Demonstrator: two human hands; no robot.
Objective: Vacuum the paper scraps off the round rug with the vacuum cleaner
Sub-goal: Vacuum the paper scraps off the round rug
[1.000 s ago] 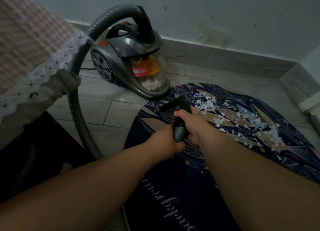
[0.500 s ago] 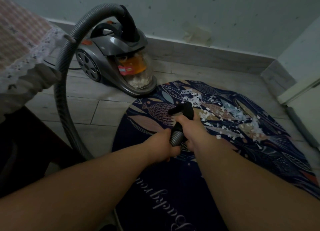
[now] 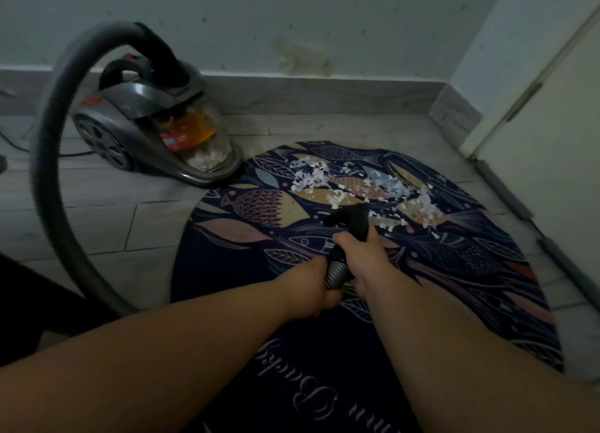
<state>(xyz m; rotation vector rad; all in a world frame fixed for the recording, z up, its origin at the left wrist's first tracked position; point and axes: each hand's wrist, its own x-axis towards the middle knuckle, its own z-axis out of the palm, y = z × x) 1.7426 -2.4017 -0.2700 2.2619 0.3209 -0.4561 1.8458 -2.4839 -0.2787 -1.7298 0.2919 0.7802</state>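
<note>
Black plastic is leading at the front. The nozzle of the vacuum cleaner is now sitting at the near edge of the paper scraps, having slid rightward across the round rug from the left end of the litter over the past second. The head view is swinging right with it, so a pale door is coming into frame.

Both hands are travelling with the tool. The right hand is gripping the nozzle's neck with its fingers curled round it, and the left hand is clasping the ribbed hose just behind. I judge the sweep is only beginning — a broad band of white and pale blue scraps is lying across the far half of the rug. Whether it is thinning is hard to say in this dim light.

The nozzle mouth is facing away, so contact with the rug is not showing. The left forearm is hiding the hose's run back toward its grey loop, the left fingertips are tucked underneath — and the frame is cutting off the rug's near edge and lettering.
</note>
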